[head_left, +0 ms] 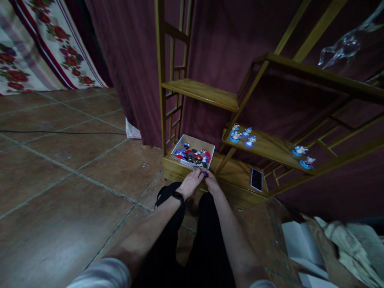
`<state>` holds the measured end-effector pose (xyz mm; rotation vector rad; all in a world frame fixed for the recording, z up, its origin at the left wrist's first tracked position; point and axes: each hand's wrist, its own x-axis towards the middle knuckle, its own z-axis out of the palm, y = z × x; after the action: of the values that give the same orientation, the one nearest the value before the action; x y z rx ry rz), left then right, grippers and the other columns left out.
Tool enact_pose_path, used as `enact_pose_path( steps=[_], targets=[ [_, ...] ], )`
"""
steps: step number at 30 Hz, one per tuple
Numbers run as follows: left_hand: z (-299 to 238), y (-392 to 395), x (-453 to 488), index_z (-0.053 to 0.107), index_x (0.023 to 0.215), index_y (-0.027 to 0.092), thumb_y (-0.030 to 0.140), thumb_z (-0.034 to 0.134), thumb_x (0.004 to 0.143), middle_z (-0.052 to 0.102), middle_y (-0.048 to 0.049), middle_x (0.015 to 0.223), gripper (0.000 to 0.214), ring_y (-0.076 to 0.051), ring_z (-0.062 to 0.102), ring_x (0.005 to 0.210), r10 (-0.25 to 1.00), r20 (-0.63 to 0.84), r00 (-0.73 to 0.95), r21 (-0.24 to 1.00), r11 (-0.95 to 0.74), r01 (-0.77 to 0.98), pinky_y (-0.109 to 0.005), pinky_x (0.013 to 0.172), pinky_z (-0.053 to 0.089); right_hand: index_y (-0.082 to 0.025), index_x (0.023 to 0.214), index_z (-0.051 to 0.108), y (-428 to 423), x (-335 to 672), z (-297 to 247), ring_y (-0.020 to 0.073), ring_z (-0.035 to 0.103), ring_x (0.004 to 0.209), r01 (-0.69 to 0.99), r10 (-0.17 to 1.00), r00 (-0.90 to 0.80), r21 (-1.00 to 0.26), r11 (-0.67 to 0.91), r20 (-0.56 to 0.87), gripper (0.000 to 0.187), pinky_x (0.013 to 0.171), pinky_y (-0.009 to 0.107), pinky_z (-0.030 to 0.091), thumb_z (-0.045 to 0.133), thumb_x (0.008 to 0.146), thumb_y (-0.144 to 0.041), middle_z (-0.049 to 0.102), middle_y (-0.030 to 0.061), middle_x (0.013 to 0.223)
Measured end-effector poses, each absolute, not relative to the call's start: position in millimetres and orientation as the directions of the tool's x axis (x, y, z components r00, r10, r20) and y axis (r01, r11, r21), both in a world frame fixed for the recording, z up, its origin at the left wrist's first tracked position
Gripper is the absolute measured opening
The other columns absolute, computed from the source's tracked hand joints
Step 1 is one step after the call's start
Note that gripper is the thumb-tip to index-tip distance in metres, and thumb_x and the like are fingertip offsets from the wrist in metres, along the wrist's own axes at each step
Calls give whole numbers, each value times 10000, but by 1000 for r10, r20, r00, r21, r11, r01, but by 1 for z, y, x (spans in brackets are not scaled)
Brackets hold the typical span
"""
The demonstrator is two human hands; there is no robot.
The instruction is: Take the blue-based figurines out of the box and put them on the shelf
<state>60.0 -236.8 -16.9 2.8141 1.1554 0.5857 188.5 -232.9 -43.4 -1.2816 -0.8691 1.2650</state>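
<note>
Close together in front of the white cardboard box, my left hand and my right hand have their fingers closed around one small purple figurine. Most of it is hidden by the fingers, leaving only a bit of purple visible. Inside the box, just beyond my hands, lies a jumble of figurines in red, black, white and purple. A wooden shelf to the right carries figurines in small groups: blue-based ones, purple-based ones, and two more blue-based ones farther right.
A phone lies on the low wooden ledge at right. Higher up stand another shelf board and a clear glass animal. White boxes and cloth sit on the floor at lower right. A black cable crosses the tiles.
</note>
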Motion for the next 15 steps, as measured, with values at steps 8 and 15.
enact_pose_path(
  steps=[8, 15],
  targets=[
    [-18, -241, 59, 449, 1090, 163, 31, 347, 800, 431, -124, 1147, 335, -210, 451, 1059, 674, 344, 653, 227, -735, 639, -360, 910, 363, -208, 851, 630, -235, 191, -45, 137, 541, 702, -184, 969, 145, -967, -173, -201, 355, 674, 259, 427, 556, 510, -141, 640, -30, 776],
    [-25, -235, 55, 482, 1119, 213, 3, 421, 734, 455, -84, 1123, 443, -179, 512, 980, 803, 360, 474, 619, -586, 523, -317, 862, 403, -204, 900, 628, -232, 191, -49, 163, 565, 791, -228, 984, 99, -966, -120, -146, 428, 773, 293, 416, 651, 476, -153, 649, -11, 837]
  ],
)
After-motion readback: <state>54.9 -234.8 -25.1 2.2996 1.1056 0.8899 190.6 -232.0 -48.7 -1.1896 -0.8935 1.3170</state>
